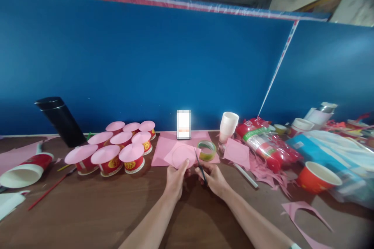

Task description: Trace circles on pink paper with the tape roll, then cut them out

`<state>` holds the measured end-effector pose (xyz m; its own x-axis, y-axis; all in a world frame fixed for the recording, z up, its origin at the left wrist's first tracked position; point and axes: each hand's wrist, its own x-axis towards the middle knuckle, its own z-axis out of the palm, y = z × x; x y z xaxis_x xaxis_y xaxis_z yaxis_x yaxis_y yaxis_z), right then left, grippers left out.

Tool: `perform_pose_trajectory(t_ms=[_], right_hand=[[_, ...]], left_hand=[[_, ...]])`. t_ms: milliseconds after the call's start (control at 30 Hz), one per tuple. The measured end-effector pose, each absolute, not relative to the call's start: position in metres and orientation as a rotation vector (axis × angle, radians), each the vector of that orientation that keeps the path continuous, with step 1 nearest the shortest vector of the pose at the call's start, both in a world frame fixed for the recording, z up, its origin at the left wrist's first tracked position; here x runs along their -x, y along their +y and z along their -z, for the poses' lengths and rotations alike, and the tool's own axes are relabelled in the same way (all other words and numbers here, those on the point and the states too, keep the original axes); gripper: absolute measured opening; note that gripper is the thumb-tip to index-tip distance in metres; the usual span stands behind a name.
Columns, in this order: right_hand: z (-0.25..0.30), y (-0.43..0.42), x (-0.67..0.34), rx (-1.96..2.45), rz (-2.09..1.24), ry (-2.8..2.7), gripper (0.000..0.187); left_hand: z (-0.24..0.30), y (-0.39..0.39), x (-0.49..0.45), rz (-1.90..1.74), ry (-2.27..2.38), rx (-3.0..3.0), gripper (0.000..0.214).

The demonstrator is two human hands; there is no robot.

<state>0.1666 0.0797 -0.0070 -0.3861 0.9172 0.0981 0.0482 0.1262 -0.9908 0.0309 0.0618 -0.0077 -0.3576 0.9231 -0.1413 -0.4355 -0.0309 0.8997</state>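
My left hand [176, 181] pinches a piece of pink paper [181, 155] near its lower edge, thumb on top. A circle outline is drawn on that paper. In my right hand [214, 178] is a pair of scissors [200, 165], its blades pointing up beside the right edge of the paper. Whether the blades touch the paper I cannot tell. Behind the hands lie larger pink sheets [159, 149] and a roll of tape [207, 151]. To the right of the tape is a pink square [236, 152] with a drawn circle.
Several red paper cups [133, 163] topped with pink discs stand at the left, near a black flask [60, 120] and a brush [51, 190]. White cups [228, 126], a red bag [260, 144], pink scraps [271, 173] and an orange cup [318, 179] crowd the right. A blue partition [163, 58] rises behind.
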Motion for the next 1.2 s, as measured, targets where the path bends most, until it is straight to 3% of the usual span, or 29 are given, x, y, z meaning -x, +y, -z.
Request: perform_pose_trajectory(t_ms=[1200], right_hand=[[0.000, 0.076, -0.165, 0.943, -1.494, -1.523, 0.039]], left_hand=[[0.011, 0.063, -0.030, -1.614, 1.143, -0.597, 0.029]])
